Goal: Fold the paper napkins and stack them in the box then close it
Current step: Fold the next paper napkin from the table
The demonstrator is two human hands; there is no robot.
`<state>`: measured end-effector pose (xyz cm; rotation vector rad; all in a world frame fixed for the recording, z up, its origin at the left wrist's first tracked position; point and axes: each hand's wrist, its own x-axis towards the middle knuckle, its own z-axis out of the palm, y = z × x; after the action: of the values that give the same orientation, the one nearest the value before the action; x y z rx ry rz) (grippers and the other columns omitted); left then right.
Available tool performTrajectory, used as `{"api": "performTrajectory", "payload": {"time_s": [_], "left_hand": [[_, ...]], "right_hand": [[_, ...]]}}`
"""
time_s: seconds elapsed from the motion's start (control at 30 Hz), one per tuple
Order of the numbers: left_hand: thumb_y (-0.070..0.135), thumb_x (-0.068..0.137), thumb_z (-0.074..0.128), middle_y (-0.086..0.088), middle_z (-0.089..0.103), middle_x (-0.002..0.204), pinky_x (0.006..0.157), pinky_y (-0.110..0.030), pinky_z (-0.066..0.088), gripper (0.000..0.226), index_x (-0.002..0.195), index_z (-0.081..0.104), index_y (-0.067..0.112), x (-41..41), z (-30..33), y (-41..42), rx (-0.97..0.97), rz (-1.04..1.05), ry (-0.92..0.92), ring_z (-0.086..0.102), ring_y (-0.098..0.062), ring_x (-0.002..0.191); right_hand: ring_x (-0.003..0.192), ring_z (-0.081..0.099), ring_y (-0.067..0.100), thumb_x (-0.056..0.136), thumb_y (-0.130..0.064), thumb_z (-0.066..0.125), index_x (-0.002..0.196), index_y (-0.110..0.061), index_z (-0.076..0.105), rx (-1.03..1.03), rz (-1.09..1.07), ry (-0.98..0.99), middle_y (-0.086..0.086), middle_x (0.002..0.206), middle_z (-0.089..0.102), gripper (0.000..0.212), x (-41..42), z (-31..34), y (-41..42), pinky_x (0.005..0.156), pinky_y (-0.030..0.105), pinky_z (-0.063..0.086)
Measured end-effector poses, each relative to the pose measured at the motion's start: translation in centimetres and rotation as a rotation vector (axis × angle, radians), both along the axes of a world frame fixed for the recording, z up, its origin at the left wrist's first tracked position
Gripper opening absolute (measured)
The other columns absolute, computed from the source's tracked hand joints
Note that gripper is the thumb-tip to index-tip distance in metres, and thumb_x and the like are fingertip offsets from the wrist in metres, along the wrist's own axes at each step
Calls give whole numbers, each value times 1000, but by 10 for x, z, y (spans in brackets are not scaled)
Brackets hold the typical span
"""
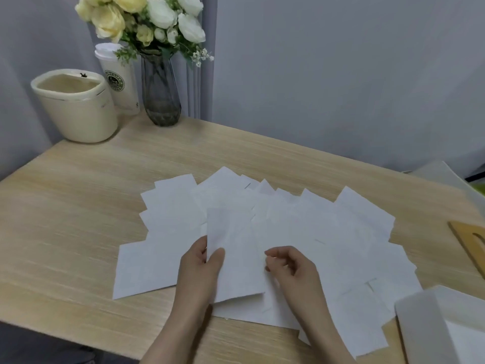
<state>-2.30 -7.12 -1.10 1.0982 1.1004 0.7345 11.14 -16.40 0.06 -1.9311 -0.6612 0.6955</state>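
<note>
White paper napkins lie fanned and overlapping across the middle of the worktop; more than ten, though the exact count cannot be told. The left hand pinches one folded napkin between thumb and fingers, just above the pile. The right hand hovers beside it, fingers curled, holding nothing visible. One white box sits open at the near right corner. At the far left stand one cream bin, one cup and one vase of flowers against a grey wall.
</note>
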Motion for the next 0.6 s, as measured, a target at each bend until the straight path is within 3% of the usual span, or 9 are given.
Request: {"api": "performTrajectory", "payload": {"time_s": [0.1, 0.23, 0.43, 0.6], "left_hand": [[-1, 92, 54, 2, 77, 92, 80, -40, 56, 30, 101, 71, 23, -1, -3, 2, -21, 18, -9, 73, -20, 87], [-3, 91, 54, -1, 77, 93, 76, -37, 54, 30, 99, 71, 21, -1, -8, 3, -46, 14, -28, 73, -21, 85], [-4, 90, 54, 1, 77, 91, 73, -35, 53, 33, 96, 72, 24, 1, -14, 0, -81, -14, -35, 73, -20, 85], [-3, 90, 54, 1, 77, 91, 76, -38, 55, 33, 96, 72, 24, 2, -15, 1, -77, -21, -9, 73, -21, 86]], "right_hand": [[71, 51, 1, 84, -23, 65, 93, -37, 63, -61, -61, -192, -14, 89, 62, 17, 15, -2, -6, 67, 22, 38], [76, 49, 0, 83, -21, 69, 106, -32, 61, -109, -35, -233, -13, 100, 60, 26, 31, -4, -6, 72, 23, 38], [68, 47, -2, 79, -21, 72, 109, -29, 60, -108, 24, -190, -13, 94, 60, 33, 34, -11, 2, 68, 19, 37], [63, 51, -8, 76, -26, 72, 104, -33, 59, -173, 35, -153, -14, 75, 57, 31, 35, -10, 8, 60, 19, 38]]}}
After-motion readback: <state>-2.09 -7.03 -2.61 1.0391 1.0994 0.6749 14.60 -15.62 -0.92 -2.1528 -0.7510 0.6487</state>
